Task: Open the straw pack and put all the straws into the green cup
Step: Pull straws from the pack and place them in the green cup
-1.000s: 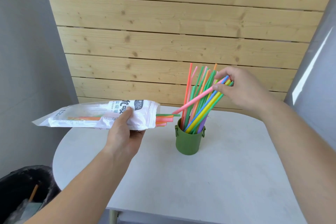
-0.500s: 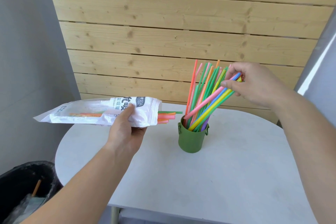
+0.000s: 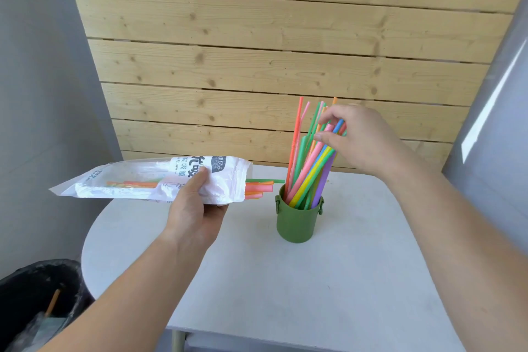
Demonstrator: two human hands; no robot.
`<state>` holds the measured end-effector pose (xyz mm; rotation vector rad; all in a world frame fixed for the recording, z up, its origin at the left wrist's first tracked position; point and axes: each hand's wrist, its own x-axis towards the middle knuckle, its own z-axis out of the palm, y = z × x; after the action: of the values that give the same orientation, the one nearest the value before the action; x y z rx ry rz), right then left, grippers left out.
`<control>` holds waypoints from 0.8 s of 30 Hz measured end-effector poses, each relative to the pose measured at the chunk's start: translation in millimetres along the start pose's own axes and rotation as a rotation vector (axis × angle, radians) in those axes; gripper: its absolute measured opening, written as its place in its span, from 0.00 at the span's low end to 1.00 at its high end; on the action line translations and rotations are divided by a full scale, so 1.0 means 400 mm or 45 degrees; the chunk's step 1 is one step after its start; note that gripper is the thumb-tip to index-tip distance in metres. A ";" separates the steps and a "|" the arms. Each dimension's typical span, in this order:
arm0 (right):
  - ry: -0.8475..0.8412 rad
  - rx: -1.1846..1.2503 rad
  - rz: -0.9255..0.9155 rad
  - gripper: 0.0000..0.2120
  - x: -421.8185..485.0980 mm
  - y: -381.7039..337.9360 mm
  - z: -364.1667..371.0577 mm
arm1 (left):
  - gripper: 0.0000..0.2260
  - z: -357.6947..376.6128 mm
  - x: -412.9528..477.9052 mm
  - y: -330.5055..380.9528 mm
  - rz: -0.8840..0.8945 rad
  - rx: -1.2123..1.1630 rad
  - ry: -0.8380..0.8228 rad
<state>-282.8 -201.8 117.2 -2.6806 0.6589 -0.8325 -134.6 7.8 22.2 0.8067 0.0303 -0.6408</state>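
The green cup [image 3: 297,224] stands on the white table [image 3: 314,300], full of several coloured straws [image 3: 303,177] that lean up and to the right. My right hand [image 3: 364,141] is at the straws' tops, thumb and fingers spread apart, with the pink and blue tips resting against it. My left hand [image 3: 194,208] grips the white straw pack [image 3: 137,180], held level to the left of the cup. The pack's open end faces the cup. Orange, pink and green straw ends [image 3: 258,188] stick out of it, close to the cup's rim.
A black bin [image 3: 37,291] with a bag liner sits on the floor at the lower left. A wooden plank wall [image 3: 271,51] rises right behind the table. Grey walls close in on both sides.
My right hand swung the bundle of straws more upright in the cup, then spread its fingers off them. My left hand and the pack stayed where they were.
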 end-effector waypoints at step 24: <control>0.416 -0.309 -0.212 0.17 0.020 0.032 0.096 | 0.09 -0.005 -0.010 0.029 -0.002 -0.037 -0.006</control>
<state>-258.8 -212.7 85.5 -2.8726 0.6480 -1.3342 -131.2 17.2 29.7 0.7771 0.0354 -0.6423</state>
